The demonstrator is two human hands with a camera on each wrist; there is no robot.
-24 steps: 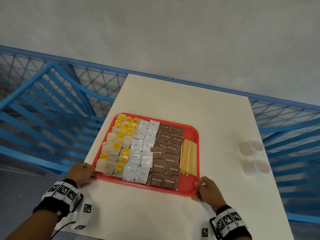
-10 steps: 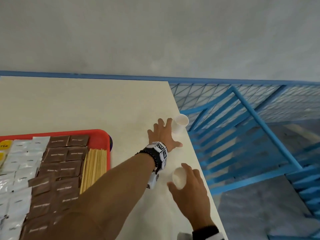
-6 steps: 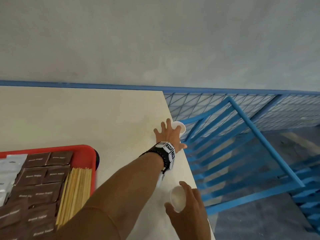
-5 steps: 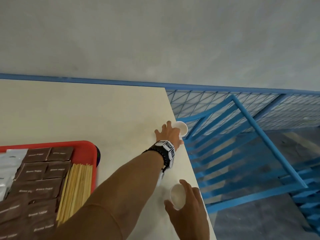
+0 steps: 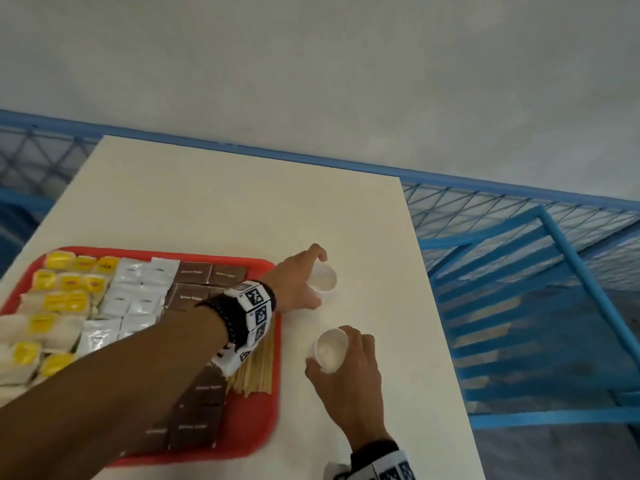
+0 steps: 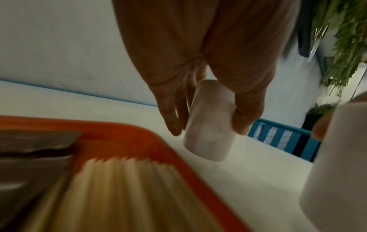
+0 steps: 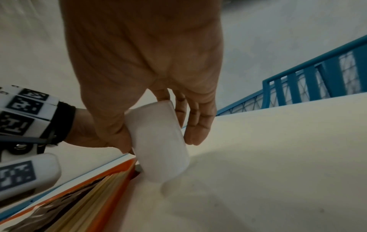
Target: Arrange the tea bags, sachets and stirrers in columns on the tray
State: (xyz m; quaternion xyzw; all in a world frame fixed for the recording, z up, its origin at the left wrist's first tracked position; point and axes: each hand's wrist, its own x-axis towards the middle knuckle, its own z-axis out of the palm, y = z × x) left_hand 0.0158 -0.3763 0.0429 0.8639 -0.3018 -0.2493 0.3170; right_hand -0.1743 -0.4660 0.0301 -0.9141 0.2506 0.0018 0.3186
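On the white table's left stands the red tray. It holds columns of yellow-tagged tea bags, white sachets, brown sugar sachets and wooden stirrers. My left arm crosses over the tray. My left hand grips the far white cup just right of the tray's far corner. My right hand grips the near white cup. In the wrist views each cup sits tilted between thumb and fingers, close to the tray rim.
A blue metal railing runs along the table's right edge and behind its far edge. A grey wall rises beyond. The table top stretches beyond the tray. My left forearm hides part of the brown sachets and stirrers.
My left hand has closed around the far cup. Both cups have moved left from the table's right edge to beside the tray. The head view has swung back left.
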